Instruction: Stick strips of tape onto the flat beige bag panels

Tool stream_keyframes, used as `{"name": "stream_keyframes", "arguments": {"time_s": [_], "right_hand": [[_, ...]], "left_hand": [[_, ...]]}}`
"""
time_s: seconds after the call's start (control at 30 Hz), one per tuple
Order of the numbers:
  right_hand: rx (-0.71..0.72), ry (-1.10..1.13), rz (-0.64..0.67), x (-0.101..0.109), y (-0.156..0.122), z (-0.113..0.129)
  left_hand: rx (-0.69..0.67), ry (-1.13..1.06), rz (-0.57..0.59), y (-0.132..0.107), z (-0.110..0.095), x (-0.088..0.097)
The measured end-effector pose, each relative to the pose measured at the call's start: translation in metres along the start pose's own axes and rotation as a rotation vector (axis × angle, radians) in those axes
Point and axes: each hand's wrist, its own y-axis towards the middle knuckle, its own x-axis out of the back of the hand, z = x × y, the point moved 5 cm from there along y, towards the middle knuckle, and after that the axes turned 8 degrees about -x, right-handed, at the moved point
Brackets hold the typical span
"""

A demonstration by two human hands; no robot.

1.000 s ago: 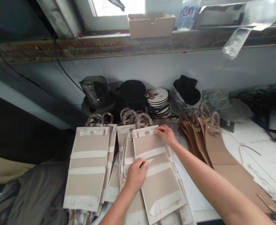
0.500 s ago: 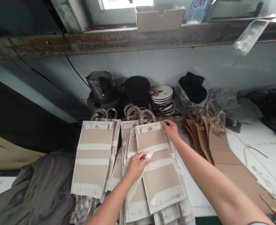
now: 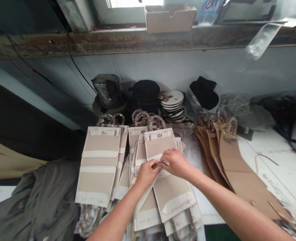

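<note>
A pale strip (image 3: 159, 163) is being pinched at frame centre between the left hand (image 3: 146, 175) and right hand (image 3: 176, 163), above a beige bag panel (image 3: 160, 141).

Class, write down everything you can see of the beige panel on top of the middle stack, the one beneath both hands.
The beige panel is flat and rectangular, and looks like stiff fabric or card. A paler strip along its top edge carries a small metal clasp, and a pale band crosses it lower down. It lies on similar panels, top edge toward the wall. The left hand and right hand meet over its lower end, hiding that part.
</note>
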Motion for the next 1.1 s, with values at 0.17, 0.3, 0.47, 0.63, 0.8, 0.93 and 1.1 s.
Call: {"name": "stream_keyframes", "arguments": {"time_s": [0.17, 0.3, 0.47, 0.63, 0.8, 0.93, 1.1], "right_hand": [[-0.044, -0.020, -0.037, -0.006, 0.003, -0.002], [-0.179, 0.077, -0.150, -0.009, 0.011, -0.027], [-0.428, 0.532, -0.222, 0.000, 0.042, -0.070], [-0.391, 0.624, -0.251, 0.006, 0.084, -0.069], [-0.246, 0.436, -0.254, 0.001, 0.104, -0.058], [-0.253, 0.360, -0.248, -0.006, 0.107, -0.062], [-0.241, 0.339, -0.266, -0.006, 0.108, -0.067]], "left_hand": [[-0.007, 0.041, -0.118, 0.000, 0.001, -0.002], [-0.025, 0.072, -0.187, -0.004, 0.008, -0.004], [0.072, -0.003, -0.224, -0.005, 0.023, -0.001], [0.153, -0.025, -0.205, 0.001, 0.032, 0.000], [0.144, -0.017, -0.208, -0.001, 0.034, -0.001], [0.134, -0.034, -0.197, -0.002, 0.032, -0.002], [0.126, -0.048, -0.177, -0.002, 0.032, -0.002]]}}
